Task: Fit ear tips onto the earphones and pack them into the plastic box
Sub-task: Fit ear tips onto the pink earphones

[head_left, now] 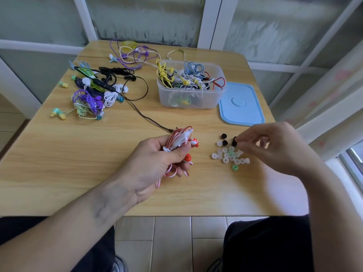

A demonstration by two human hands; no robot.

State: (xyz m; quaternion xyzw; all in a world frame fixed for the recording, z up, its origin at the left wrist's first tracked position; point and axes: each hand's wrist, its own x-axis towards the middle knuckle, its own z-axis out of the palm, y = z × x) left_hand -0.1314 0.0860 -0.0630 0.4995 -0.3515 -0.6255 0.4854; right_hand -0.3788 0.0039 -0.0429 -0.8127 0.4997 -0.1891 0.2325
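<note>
My left hand [157,160] grips a coiled red-and-white earphone set [179,141]; its orange buds stick out to the right. My right hand [273,148] hovers over a small heap of ear tips [228,155], mostly clear ones, some black, a green one at the front. Its fingertips pinch a black ear tip [234,141] at the heap's far edge. The clear plastic box [191,95] stands behind, holding several coiled earphones in yellow, blue, white and red.
The box's blue lid [240,104] lies flat to its right. A tangle of loose earphones [94,91] in purple, green, black and white covers the table's far left. A black cable [145,115] runs toward my left hand. The wooden table [78,173] ends near my knees.
</note>
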